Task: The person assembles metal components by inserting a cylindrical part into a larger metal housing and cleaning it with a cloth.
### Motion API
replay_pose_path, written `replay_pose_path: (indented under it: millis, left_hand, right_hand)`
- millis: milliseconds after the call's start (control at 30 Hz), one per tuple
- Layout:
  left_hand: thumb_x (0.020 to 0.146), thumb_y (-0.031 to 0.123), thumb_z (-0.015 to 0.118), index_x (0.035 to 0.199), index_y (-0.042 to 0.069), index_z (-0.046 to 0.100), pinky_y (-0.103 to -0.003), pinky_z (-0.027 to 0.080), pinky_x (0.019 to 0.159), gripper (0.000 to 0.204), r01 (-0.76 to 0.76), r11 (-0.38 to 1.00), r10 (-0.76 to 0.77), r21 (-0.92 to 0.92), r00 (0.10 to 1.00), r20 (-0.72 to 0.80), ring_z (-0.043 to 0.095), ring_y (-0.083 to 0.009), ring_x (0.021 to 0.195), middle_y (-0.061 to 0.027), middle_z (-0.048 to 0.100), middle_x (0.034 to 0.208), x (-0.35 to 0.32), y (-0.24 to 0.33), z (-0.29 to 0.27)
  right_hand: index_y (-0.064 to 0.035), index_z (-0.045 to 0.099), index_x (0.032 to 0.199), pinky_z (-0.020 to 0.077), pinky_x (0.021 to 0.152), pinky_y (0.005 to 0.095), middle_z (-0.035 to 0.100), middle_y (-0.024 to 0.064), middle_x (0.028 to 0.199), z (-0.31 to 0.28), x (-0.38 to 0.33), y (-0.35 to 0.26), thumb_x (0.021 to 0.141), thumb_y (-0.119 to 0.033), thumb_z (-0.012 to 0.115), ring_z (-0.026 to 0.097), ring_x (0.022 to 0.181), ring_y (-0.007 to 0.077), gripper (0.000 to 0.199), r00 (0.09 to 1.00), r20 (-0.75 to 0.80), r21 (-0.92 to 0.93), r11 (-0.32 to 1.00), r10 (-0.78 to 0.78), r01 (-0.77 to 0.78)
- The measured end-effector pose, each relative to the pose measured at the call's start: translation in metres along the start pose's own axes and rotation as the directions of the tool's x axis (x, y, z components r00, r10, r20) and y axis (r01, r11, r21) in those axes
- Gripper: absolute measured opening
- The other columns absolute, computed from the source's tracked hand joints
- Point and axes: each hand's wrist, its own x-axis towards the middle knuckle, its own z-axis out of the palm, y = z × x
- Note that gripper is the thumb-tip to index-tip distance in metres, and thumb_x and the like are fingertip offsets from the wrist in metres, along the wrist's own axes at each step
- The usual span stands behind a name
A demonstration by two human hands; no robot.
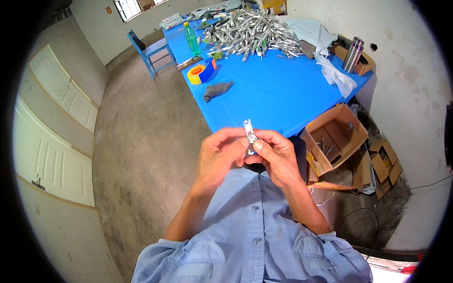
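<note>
Both hands meet in front of my chest, just off the near edge of the blue-covered table [255, 101]. Between them is a small, narrow silver-and-white piece [247, 126], held upright; its exact kind is too small to make out. My left hand [218, 155] pinches it from the left, thumb against its face. From the right, my right hand [279, 159] grips it too, the thumb pressed on its lower part. The fingers cover much of its lower end. Farther back on the table lies a large heap of similar-looking slim silver pieces [255, 33].
On the table's left side are a grey cloth [218, 90], a tape roll [196, 74] and a green bottle [191, 40]. A steel flask [353, 55] stands at the right. Below it, an open cardboard box [351, 137] sits beside the table. A blue chair [150, 53] is at the far left.
</note>
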Motion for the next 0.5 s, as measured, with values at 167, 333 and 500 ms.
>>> replay_pose_path:
  millis: [167,333,500]
  left_hand:
    - [0.098,0.008,0.071,0.114,0.002,0.074,-0.02,0.044,0.055,0.017,-0.154,0.97,0.169,0.19,0.983,-0.065,0.059,-0.004,0.067,0.001,0.068,0.085,-0.001,-0.006,-0.005]
    - [0.099,0.009,0.07,0.119,0.001,0.071,-0.021,0.052,0.068,0.022,-0.075,0.963,0.08,0.261,0.997,-0.011,0.065,-0.0058,0.084,-0.0031,0.071,0.107,-0.005,-0.014,-0.015]
    - [0.101,0.01,0.067,0.127,0.001,0.067,-0.028,0.054,0.089,0.027,-0.017,0.996,0.012,0.09,0.999,0.05,0.066,-0.0107,0.103,-0.0066,0.072,0.116,-0.009,-0.025,-0.01]
  right_hand:
    - [0.0006,0.064,0.129,0.0646,0.073,0.029,0.071,0.0134,0.122,-0.001,0.0,-0.001,0.105,-0.016,0.062,0.072,0.105,0.0198,0.029,0.998,-0.019,0.042,0.998,0.055,-0.054]
    - [-0.0006,0.06,0.132,0.0653,0.069,0.0301,0.071,0.0137,0.121,-0.008,0.002,-0.001,0.109,-0.024,0.056,0.072,0.107,0.0219,0.033,0.995,-0.046,0.186,0.98,0.085,-0.075]
    - [0.0003,0.059,0.128,0.0671,0.069,0.0311,0.07,0.0143,0.119,-0.024,0.005,0.004,0.109,-0.024,0.056,0.072,0.109,0.0245,0.031,0.996,-0.035,0.337,0.939,0.081,-0.065]
